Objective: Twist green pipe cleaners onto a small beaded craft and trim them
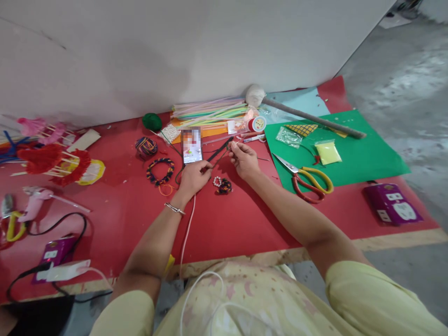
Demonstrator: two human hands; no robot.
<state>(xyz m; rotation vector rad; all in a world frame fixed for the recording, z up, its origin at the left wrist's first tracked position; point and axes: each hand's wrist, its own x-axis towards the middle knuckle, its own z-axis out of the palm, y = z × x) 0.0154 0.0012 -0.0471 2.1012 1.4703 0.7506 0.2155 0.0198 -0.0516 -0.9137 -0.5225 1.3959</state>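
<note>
My left hand (195, 177) is closed in a pinch on a dark green yarn strand (220, 159), just below the phone (192, 145). The strand runs taut up to the fingertips of my right hand (243, 158), which are pinched together on it. A small dark loop of yarn shows at those fingertips, its details too small to make out. A thin stick's end (264, 159) pokes out to the right behind my right hand. Below, between both hands, lie a pearl bead ring (217, 181) and a dark multicolour yarn bundle (224, 187).
A braided yarn ring (160, 171), multicolour yarn ball (146, 147) and green yarn ball (151, 122) lie left. Scissors (308, 179) rest partly on green paper (371, 144) at right. A glue gun (37, 203) with a black cable sits far left. Pipe cleaners (210, 110) line the back.
</note>
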